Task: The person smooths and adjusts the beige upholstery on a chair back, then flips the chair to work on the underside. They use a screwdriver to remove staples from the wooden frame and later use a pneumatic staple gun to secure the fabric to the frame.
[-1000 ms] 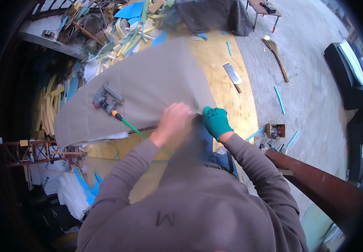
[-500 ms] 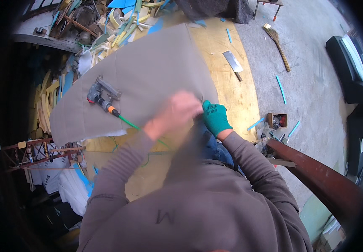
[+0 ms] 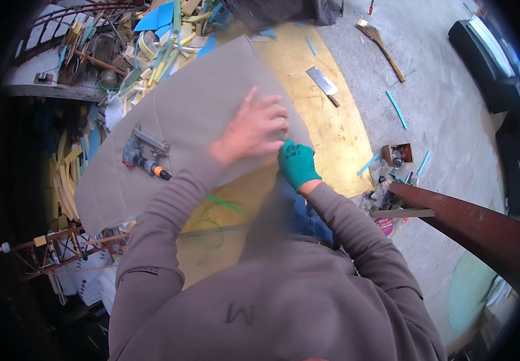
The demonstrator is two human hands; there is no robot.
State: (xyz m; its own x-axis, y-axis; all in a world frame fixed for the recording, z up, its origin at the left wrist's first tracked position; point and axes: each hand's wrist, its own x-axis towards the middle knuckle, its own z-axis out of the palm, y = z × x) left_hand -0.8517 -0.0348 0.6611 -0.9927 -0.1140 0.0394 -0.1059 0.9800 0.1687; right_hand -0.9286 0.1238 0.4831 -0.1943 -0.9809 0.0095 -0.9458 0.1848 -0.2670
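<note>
- Fabric (image 3: 194, 114), a large grey-beige sheet, is lying spread over the yellow plywood board (image 3: 332, 138) that is serving as the work surface; it is covering most of the board's left part and its near edge is hanging down toward the person.
- Left hand (image 3: 254, 129), bare, is lying flat on the sheet with the fingers spread apart; I judge it is pressing the cloth down so that it is not sliding.
- Right hand (image 3: 297, 165), in a green glove, is sitting just beside the left one at the sheet's near edge; its fingers are curled and seem to be pinching the edge of the fabric, but the left hand is hiding part of this, so I cannot tell it for sure.
- Pneumatic stapler (image 3: 142, 153), grey metal with an orange fitting, is resting on the sheet to the left of the hands, apart from them; a green hose (image 3: 212, 225) is looping below the sheet's edge, probably leading to it.
- Cleaver-like knife (image 3: 323, 84) is lying on the bare board, well apart from the hands.
- Fabric is looking smooth, matte and without pattern, with only soft folds near the hands.
- Foam scraps (image 3: 151, 36), blue and yellow, are piling beyond the board's far left side.
</note>
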